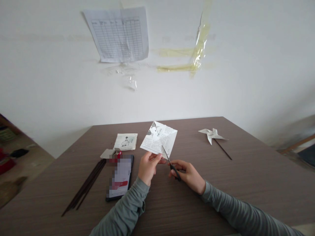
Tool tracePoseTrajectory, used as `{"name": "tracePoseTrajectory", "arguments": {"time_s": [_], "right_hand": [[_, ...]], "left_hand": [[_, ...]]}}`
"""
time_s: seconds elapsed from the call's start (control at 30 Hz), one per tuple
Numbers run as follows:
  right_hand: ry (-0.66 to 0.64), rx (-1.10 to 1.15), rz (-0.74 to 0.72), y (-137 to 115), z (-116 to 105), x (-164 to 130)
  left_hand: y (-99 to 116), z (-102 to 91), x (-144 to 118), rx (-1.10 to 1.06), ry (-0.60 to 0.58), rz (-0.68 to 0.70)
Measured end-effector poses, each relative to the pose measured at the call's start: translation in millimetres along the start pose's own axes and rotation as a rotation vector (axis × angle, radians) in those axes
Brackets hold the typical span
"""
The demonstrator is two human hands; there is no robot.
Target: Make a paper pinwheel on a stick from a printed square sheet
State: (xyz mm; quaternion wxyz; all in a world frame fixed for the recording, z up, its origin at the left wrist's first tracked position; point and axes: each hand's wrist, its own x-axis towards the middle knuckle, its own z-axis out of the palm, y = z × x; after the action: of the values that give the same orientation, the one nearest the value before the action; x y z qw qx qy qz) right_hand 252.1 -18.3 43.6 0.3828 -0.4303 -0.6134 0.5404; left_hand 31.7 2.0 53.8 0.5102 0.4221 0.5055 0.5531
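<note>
A square sheet of printed paper [157, 138] is pinched at its near edge by my left hand [149, 166], thumb on top. A slit shows at its far corner. My right hand [187, 173] grips the black handles of a pair of scissors [175, 171], whose blades reach over the near part of the sheet, between the two hands. How far the lower blade goes under the paper is hidden. To the right lies a paper pinwheel [212, 134] on a dark stick [223, 149].
Left on the brown table [197, 209] are a stack of printed paper squares [126, 142], a small red box [115, 156] with its pale flap up, several dark sticks [85, 186] and a phone [120, 178]. A printed table sheet [118, 36] is taped to the wall behind.
</note>
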Motion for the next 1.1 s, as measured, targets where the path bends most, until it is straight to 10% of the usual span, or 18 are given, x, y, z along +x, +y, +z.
{"name": "tracePoseTrajectory", "arguments": {"time_s": [1.1], "right_hand": [[0.02, -0.024, -0.011, -6.8, 1.2, -0.9]], "left_hand": [[2.0, 1.1, -2.4, 0.005, -0.024, -0.008]]}}
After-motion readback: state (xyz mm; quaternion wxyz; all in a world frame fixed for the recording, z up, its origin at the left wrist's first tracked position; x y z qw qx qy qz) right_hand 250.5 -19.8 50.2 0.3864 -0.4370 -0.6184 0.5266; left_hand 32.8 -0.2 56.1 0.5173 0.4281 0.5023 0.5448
